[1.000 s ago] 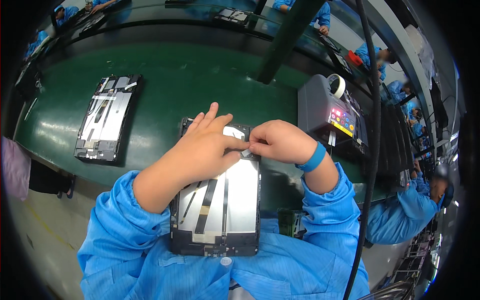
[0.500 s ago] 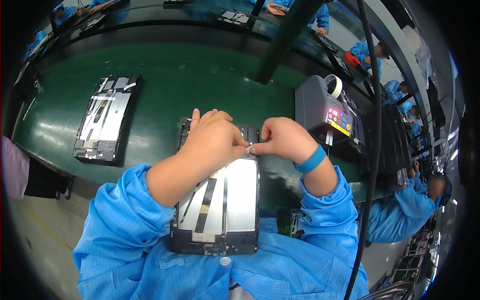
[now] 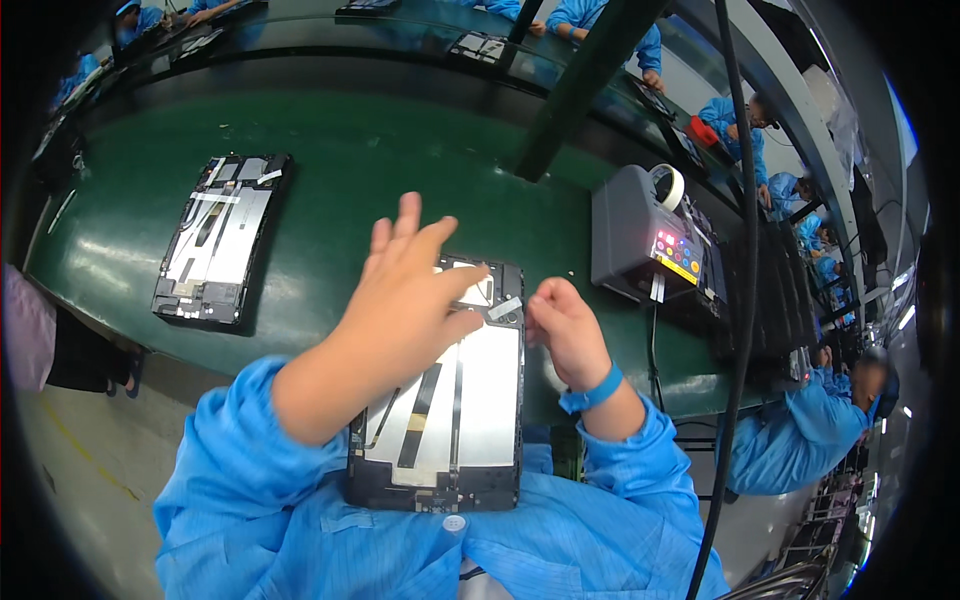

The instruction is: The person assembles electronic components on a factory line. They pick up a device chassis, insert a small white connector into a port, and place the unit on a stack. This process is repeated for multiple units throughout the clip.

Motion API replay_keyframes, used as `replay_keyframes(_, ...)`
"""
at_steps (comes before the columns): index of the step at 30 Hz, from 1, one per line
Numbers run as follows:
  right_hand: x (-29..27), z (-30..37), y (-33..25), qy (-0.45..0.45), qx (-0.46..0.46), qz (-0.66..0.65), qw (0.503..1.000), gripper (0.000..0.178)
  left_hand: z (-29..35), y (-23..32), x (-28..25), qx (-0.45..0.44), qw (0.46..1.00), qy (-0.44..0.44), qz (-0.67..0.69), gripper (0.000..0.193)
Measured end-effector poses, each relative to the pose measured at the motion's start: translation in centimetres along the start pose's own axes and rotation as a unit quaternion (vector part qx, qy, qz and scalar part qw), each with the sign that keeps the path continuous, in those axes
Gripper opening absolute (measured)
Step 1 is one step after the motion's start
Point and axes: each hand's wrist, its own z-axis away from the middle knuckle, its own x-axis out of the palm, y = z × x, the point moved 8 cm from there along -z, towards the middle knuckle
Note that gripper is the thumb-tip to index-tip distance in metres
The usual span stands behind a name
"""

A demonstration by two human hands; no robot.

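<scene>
Far-left unit: a second open tablet assembly point(image 3: 220, 238) lay flat on the green surface point(image 3: 400, 150), well apart from the hands, apparently set aside so as not to crowd the unit in hand
Left hand: the left hand point(image 3: 405, 300) was held over the upper part of the work unit, fingers spread and lifted, thumb pointing toward the tape strip; it gripped nothing, and whether the palm touched the unit could not be told
Work unit: an open tablet assembly point(image 3: 450, 410) lay with its near end against the person's blue smock and its far end on the surface edge, presumably braced there to keep it steady and close
Tape strip: a small pale tape strip point(image 3: 503, 308) sat at the unit's upper right edge, between the two hands
Right hand: the right hand point(image 3: 565, 330) was curled, fingertips just beside the strip; whether it pinched the strip could not be told
Dispenser: a grey tape dispenser point(image 3: 645, 240) stood to the right, near the right hand for ready reach
</scene>
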Motion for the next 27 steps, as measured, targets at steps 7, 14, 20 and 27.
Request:
replay_keyframes(7,4.5,9.5,0.3,-0.06,-0.179,0.199,0.962,0.07,11.9,-4.3,2.2,-0.131,0.923,-0.002,0.363,0.087)
replay_keyframes(14,7.9,8.9,-2.8,-0.084,-0.131,0.043,0.987,0.091,10.3,-4.1,0.6,-0.135,0.835,0.05,0.531,0.084)
replay_keyframes(20,10.5,7.3,-5.3,-0.145,-0.196,0.067,0.968,0.092,9.2,-6.4,-6.4,-0.21,0.739,0.151,0.622,0.077)
replay_keyframes(27,9.4,8.1,-4.6,-0.175,-0.192,0.119,0.958,0.086,11.1,-20.7,-16.8,-0.236,0.817,0.203,0.485,0.067)
